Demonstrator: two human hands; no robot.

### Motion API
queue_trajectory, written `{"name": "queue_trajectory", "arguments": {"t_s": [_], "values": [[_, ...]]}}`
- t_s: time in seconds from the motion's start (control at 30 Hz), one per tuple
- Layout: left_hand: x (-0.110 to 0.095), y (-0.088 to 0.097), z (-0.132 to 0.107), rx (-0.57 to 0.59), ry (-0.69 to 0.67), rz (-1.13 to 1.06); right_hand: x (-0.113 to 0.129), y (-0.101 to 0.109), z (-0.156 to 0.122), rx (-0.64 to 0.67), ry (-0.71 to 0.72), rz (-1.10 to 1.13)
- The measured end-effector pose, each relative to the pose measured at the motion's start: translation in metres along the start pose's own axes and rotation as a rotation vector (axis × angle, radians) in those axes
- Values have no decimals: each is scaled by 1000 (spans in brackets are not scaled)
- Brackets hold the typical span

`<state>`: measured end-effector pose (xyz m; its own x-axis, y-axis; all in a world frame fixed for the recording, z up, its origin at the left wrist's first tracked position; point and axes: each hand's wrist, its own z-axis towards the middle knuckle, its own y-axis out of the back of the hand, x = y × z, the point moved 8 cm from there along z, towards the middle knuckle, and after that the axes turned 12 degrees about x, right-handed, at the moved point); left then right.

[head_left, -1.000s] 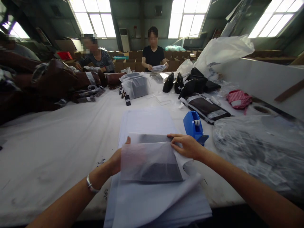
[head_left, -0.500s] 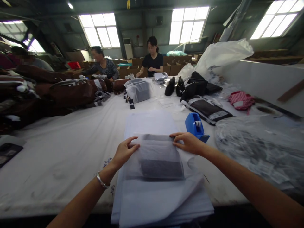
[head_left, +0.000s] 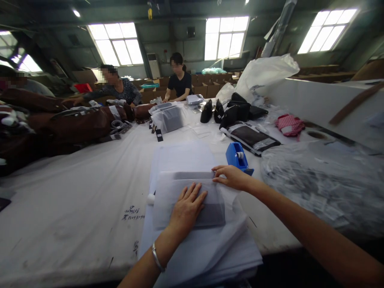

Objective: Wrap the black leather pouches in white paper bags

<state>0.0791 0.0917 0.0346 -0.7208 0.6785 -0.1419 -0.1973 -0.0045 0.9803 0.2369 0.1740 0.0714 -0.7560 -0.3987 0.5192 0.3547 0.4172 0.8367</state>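
A flat dark item (head_left: 207, 214) shows through a sheet of white tissue paper (head_left: 163, 200) folded over it. My left hand (head_left: 187, 208) lies palm down on top, fingers stretched out. At the packet's upper right corner, my right hand (head_left: 229, 176) has thumb and fingertips bent around the paper's edge. Under the packet is a stack of white paper sheets (head_left: 183, 158), its lower edges uneven. A small white round object (head_left: 151, 199) sits by the paper's left edge. Just beyond my right hand stands a blue tape dispenser (head_left: 235, 156).
A paper-wrapped bag (head_left: 172, 118) with black tags is farther up the table. Black pouches (head_left: 207, 112) and a dark flat bag (head_left: 249, 134) stand right of it. Clear plastic bags (head_left: 324, 188) pile at right, brown bags (head_left: 90, 124) at left. Co-workers (head_left: 180, 82) are across the table.
My left hand has moved from the paper's upper left edge to lie flat on the packet. The left side of the paper is now folded over. The view has shifted right.
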Motion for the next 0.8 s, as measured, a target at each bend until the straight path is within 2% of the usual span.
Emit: {"name": "queue_trajectory", "arguments": {"t_s": [0.1,0.2,0.3,0.4,0.47,0.53,0.6,0.67,0.8], "values": [[4,-6,1,54,33,48,-14,5,-23,4,-133,133],[6,-7,1,107,39,69,-7,8,-51,1,-136,254],[6,-8,2,130,54,84,18,6,-78,-78,-167,189],[5,-8,3,133,65,91,57,-4,-99,-245,-144,-22],[4,-8,3,130,61,90,79,-14,-107,-363,-109,-160],[3,-6,2,125,59,88,86,-24,-109,-468,-78,-207],[3,-5,2,122,59,81,76,-29,-110,-572,-83,-152],[3,-4,1,120,56,72,51,-30,-111,-647,-160,-10],[4,-2,1,105,37,62,-8,-43,-114,-656,-342,434]]}}
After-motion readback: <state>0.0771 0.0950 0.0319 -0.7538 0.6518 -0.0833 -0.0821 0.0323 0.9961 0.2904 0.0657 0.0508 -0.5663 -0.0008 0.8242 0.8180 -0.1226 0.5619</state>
